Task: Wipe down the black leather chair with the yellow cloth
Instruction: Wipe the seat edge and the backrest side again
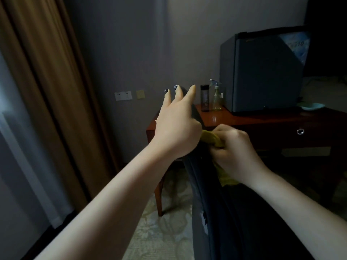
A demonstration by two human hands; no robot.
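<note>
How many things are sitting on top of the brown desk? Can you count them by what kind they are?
Bottles: 2 (a dark bottle and a clear spray bottle)
Mini fridge: 1
Teal dish: 1
Total on the desk: 4

The room is dim, with pale daylight from the window (pixel 16 147) at the left edge. A soft glare sits on the desk top (pixel 216 119) right of centre; the lower right is near black, and the edges bow
</note>
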